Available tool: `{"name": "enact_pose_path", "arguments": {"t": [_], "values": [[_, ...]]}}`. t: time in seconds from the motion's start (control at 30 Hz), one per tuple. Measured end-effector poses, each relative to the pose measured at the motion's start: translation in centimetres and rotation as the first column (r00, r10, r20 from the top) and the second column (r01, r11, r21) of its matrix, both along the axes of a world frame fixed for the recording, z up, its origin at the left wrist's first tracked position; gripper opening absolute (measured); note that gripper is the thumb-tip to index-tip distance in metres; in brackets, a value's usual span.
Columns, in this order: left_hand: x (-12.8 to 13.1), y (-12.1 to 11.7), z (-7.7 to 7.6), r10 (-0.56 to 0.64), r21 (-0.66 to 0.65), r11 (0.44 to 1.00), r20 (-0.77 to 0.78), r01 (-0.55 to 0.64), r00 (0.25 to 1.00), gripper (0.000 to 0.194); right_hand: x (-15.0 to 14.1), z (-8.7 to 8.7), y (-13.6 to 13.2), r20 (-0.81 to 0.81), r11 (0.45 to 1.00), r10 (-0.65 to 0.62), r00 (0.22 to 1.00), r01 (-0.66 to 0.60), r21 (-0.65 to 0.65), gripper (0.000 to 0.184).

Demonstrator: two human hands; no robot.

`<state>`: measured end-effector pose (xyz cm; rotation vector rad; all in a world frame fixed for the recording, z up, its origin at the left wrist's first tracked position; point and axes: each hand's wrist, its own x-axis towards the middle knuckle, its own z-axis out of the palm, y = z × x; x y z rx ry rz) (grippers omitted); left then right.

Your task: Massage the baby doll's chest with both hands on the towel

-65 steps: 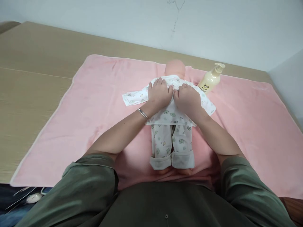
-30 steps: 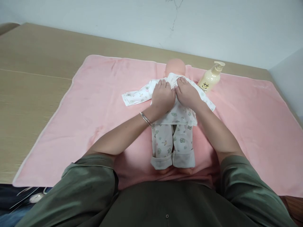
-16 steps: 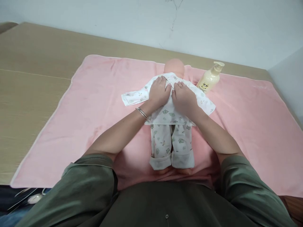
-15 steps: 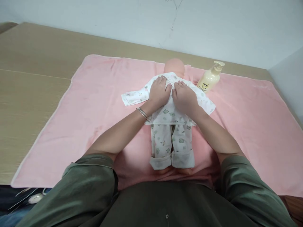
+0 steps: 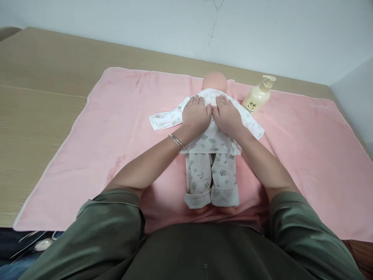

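Note:
A baby doll lies face down on a pink blanket, its bald head away from me. It wears a white printed top and matching trousers with turned-up cuffs. Flat on the upper back of the top rests my left hand, its wrist circled by silver bangles. Beside it my right hand lies on the other side of the back, thumbs nearly meeting over the spine. Both hands have their fingers stretched toward the doll's neck and hold nothing. The doll's feet peek out below the cuffs.
A cream pump bottle stands on the blanket just right of the doll's head. The blanket covers much of a wooden table. A white wall with a crack rises behind the table.
My right hand has shifted slightly, and its fingers now lie a little farther up and outward. My left hand has moved only slightly. The doll and bottle stay in place.

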<state>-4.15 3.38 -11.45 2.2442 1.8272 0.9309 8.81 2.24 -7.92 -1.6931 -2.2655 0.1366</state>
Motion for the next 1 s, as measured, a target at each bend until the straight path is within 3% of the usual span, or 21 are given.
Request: {"name": "enact_pose_path", "arguments": {"t": [0.17,0.37,0.57,0.7,0.83,1.0], "values": [[0.9,-2.1,1.3,0.019,-0.007,1.0,-0.103,-0.02,0.995,0.05,0.6,0.4,1.2,-0.021,0.996,-0.025,0.999,0.023,-0.084,0.061],[0.4,-2.0,2.5,-0.006,-0.075,0.997,-0.191,-0.008,0.982,0.051,0.1,0.5,-0.1,0.051,0.998,-0.059,0.997,0.057,0.027,0.054],[-0.7,-0.4,2.3,-0.017,-0.139,0.99,-0.134,-0.002,0.991,0.051,-0.7,0.9,-2.6,0.14,0.993,-0.043,0.989,0.027,0.113,0.041],[-0.2,-1.1,2.1,0.004,-0.076,0.997,-0.133,-0.014,0.991,0.05,-0.2,1.0,-1.5,0.099,0.998,-0.052,0.994,0.048,0.039,0.046],[0.7,-2.4,2.1,-0.07,0.003,0.997,-0.131,0.071,0.989,0.044,0.6,0.4,0.6,0.048,0.999,-0.039,0.998,0.041,-0.03,0.057],[0.3,-1.5,1.6,-0.139,-0.016,0.99,-0.039,0.138,0.99,0.041,0.4,-0.3,0.3,0.012,0.999,-0.031,0.999,0.031,0.016,0.055]]}}
